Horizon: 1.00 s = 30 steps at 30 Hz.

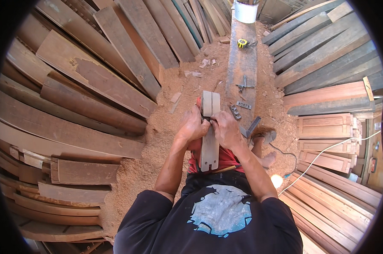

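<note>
Sawdust floor (157, 139), stacked planks (90, 80) at both sides. You hold 2 wood pieces (210, 131) upright over your lap, seemingly aligning them; next likely calls for keeping their edges flush. Left hand (194, 125) and right hand (225, 128) clench them mid-length, elbows bent. Beyond: bench (242, 63), tape measure (242, 43).

Both hands close over the middle of the wooden piece (210, 127), so that stretch of it is hidden, as is whatever the fingers of the left hand (194, 126) and right hand (225, 128) pinch there. The white bucket (245, 11) at the far end of the long plank (242, 63) is cut off by the edge. The small metal parts (244, 86) on the plank are too small to identify.
</note>
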Motion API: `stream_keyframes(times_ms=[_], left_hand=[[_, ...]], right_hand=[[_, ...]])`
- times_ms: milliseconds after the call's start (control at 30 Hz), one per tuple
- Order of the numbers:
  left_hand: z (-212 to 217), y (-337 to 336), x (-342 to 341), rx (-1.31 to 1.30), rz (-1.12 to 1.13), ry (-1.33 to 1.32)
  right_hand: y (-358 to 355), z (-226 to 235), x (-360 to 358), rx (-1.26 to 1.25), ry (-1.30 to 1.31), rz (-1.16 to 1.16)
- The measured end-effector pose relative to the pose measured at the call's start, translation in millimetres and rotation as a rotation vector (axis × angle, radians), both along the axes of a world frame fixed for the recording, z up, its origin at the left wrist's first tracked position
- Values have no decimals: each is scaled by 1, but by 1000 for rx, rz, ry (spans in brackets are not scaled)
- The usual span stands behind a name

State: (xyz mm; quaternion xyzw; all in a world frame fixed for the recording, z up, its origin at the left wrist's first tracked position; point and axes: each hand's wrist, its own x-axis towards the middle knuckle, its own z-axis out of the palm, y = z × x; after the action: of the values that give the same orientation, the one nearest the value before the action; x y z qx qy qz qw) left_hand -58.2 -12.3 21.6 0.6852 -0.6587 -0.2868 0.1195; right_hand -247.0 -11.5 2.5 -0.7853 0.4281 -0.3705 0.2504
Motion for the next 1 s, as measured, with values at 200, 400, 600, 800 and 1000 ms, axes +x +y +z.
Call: stream_keyframes(times_ms=[200,400,600,800,1000], left_hand=[[-2,2,-1,-55,-2,-32],[3,1,-3,14,13,-32],[-3,0,-1,-37,23,-8],[-8,2,1,-59,23,-4],[1,2,-2,-12,22,-6]], right_hand=[[-3,4,-1,14,2,13],[-3,2,-1,89,57,-3],[-3,1,0,73,10,13],[-3,3,-2,39,13,34],[-2,6,-3,67,29,26]])
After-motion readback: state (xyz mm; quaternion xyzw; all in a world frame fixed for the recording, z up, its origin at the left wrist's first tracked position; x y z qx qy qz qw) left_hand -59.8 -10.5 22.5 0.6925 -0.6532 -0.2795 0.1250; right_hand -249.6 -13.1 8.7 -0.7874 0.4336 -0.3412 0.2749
